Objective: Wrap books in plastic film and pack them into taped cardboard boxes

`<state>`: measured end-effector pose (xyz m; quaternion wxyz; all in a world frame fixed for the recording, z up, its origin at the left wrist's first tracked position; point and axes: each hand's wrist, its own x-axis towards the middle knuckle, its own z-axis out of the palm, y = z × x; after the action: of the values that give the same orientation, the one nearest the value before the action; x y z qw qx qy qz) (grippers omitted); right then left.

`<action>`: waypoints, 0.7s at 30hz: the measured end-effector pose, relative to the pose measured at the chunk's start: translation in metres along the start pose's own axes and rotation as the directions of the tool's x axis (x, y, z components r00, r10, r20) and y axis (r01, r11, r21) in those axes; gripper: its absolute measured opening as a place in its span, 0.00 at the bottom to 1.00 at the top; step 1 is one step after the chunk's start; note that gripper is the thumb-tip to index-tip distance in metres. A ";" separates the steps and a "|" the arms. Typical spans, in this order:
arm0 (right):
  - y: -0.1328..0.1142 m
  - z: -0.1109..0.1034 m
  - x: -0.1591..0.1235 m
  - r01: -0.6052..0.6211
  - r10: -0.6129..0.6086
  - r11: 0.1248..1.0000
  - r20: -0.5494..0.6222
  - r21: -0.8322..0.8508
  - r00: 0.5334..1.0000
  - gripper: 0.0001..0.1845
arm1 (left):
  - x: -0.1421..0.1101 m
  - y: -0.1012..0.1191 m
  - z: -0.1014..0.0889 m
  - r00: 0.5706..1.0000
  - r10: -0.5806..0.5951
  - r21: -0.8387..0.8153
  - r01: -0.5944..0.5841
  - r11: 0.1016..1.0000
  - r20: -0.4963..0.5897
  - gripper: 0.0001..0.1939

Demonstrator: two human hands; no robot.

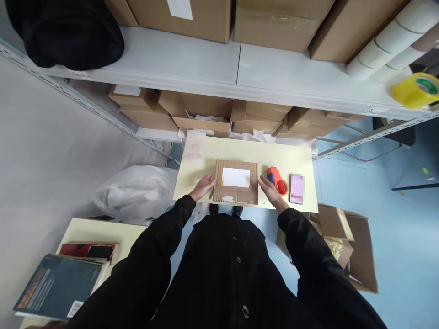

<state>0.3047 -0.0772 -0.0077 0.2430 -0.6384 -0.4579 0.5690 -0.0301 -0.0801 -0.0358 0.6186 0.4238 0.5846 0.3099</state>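
A flat brown cardboard box [253, 183] with a blank white label [236, 177] lies on the pale yellow table [219, 150], close to its front edge. The label has a small yellow mark, and part of the box's front edge looks torn. At the box's left side is my left hand [203, 186], fingers stretched out towards it; whether they touch it I cannot tell. My right hand [270, 190] is held open just off the right side, fingers extended. Right beside that hand sits an orange-red tape dispenser [276, 179] with a roll of tape.
A phone [296, 189] lies right of the dispenser. Behind the table, a shelf [192, 57] carries cartons, white rolls and yellow tape [414, 90]. An open carton [361, 256] stands on the floor at right. Books [61, 285] lie lower left, near a plastic bag [137, 192].
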 end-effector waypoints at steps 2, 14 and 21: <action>0.008 -0.008 -0.009 0.030 -0.031 0.998 -0.018 -0.056 0.999 0.38 | -0.012 -0.008 -0.012 0.999 -0.006 0.094 0.003 0.996 0.034 0.49; 0.063 0.013 -0.045 0.428 -0.414 0.761 0.142 -0.488 0.899 0.50 | -0.052 -0.045 -0.002 0.992 0.104 0.566 -0.126 0.814 0.073 0.41; 0.058 0.019 -0.037 0.413 -0.461 0.751 0.040 -0.515 0.887 0.24 | -0.047 -0.035 0.010 0.977 0.204 0.585 -0.198 0.786 0.058 0.16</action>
<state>0.3068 -0.1394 -0.0415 0.2119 -0.5792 -0.7167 0.3256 -0.0304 -0.1386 -0.0458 0.4181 0.6527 0.6058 0.1796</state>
